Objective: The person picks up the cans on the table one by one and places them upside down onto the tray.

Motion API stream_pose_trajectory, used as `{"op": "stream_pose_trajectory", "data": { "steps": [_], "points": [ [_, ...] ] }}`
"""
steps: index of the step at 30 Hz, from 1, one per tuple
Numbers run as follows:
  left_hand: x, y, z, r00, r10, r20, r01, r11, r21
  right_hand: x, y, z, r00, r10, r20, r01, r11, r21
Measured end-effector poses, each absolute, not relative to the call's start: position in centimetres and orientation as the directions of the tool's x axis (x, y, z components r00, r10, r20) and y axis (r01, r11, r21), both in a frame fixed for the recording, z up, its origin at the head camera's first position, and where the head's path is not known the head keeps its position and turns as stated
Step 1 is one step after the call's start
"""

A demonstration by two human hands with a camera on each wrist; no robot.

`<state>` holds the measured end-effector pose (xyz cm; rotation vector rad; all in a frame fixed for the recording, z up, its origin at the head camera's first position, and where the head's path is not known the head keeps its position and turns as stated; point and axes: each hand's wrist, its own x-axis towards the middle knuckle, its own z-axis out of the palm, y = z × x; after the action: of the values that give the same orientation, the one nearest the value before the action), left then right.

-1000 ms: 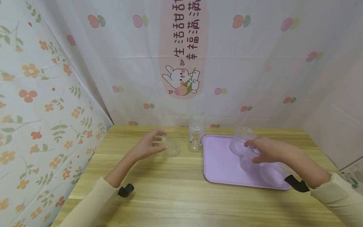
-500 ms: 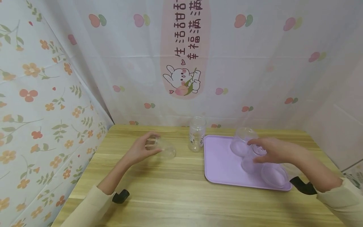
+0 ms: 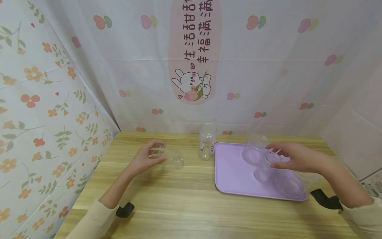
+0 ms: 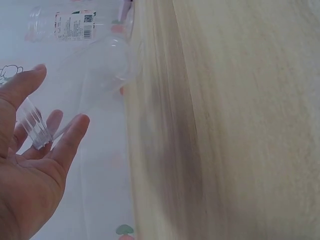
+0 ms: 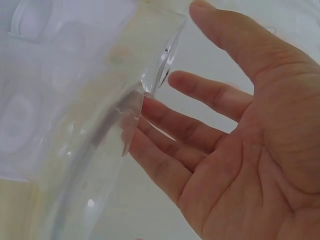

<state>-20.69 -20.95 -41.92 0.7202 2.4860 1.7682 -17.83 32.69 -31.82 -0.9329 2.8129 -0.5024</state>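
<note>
My left hand [image 3: 142,161] holds a clear plastic bottle [image 3: 176,159] round its threaded neck, to the left on the table. That bottle leans with its base low and to the right; in the left wrist view its neck [image 4: 37,125] lies between thumb and fingers. Over the lilac tray [image 3: 229,181], my right hand [image 3: 301,157] is spread with thumb and fingers apart around the mouth of another clear bottle [image 3: 262,172]. In the right wrist view the rear fingers [image 5: 165,120] lie behind clear plastic, and whether they touch it I cannot tell.
Two larger clear containers also sit on the tray, one at the back [image 3: 252,154] and one at the front right [image 3: 287,186]. A labelled clear bottle [image 3: 206,146] stands upright left of the tray. Patterned cloth [image 3: 143,76] hangs behind the wooden table [image 3: 191,212].
My left hand has shifted left, with the tilted bottle moving along. My right hand has drawn to the right, while the bottle near it has stayed almost in place.
</note>
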Motion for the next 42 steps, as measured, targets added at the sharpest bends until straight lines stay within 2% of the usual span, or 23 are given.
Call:
{"op": "stream_pose_trajectory", "data": {
  "steps": [14, 25, 42],
  "points": [
    [-20.3, -21.6, -41.8, -0.893, 0.347, 0.286, 0.375, 0.221, 0.901, -16.8, 33.4, -32.5, -0.839, -0.539, 0.080, -0.507, 0.717, -0.478],
    [-20.1, -21.9, -41.9, -0.884, 0.356, 0.304, 0.380, 0.167, 0.910, -16.8, 34.1, -33.2, -0.814, -0.546, 0.195, -0.550, 0.618, -0.562],
    [-19.9, -21.8, -41.7, -0.888, 0.339, 0.311, 0.371, 0.126, 0.920, -16.7, 34.5, -33.9, -0.833, -0.504, 0.228, -0.513, 0.552, -0.657]
  ]
}}
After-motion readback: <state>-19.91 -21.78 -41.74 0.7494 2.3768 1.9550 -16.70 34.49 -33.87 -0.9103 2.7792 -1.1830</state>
